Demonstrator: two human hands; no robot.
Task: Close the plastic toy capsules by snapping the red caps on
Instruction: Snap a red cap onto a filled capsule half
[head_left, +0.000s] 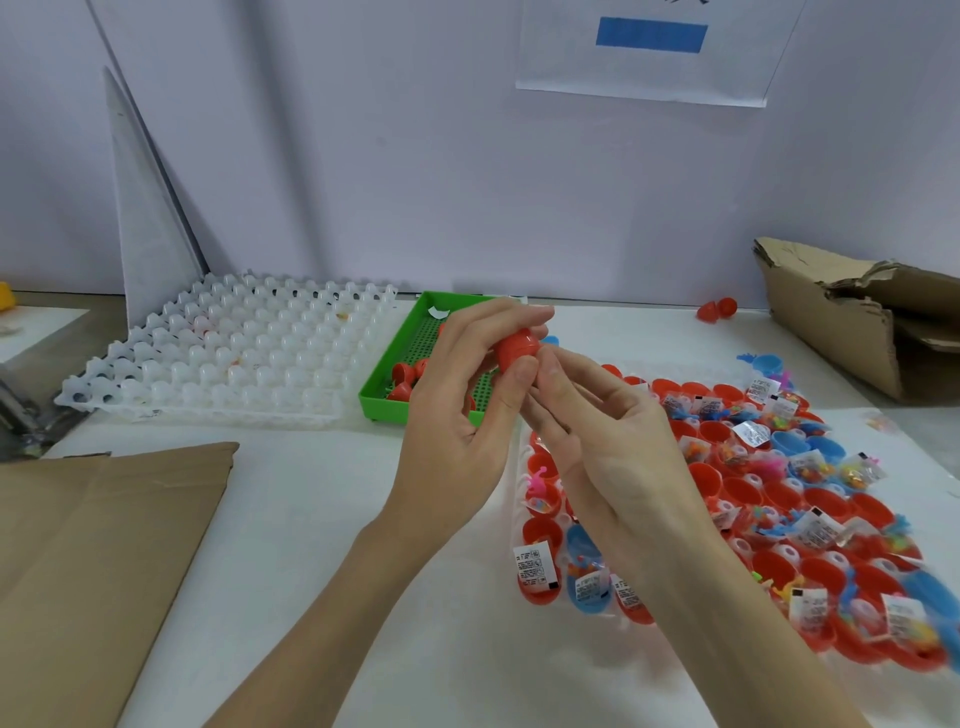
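Head view: one capsule in the fingers, a whole tray waiting

Head camera catches both hands raised at centre. Left hand (467, 395) curls finger and thumb round a red capsule (515, 349); right hand (597, 441) pinches its lower end with thumb and fingertips. Whether the cap has seated, I cannot tell. At four o'clock lies the filled tray (779, 493): rows of open red and blue halves stuffed with toys and leaflets, none visibly capped. At twelve o'clock the green tray (410, 338) holds loose red caps (402, 373). At ten o'clock sits an empty white tray (223, 353). Judging by this, nearly everything remains to close.
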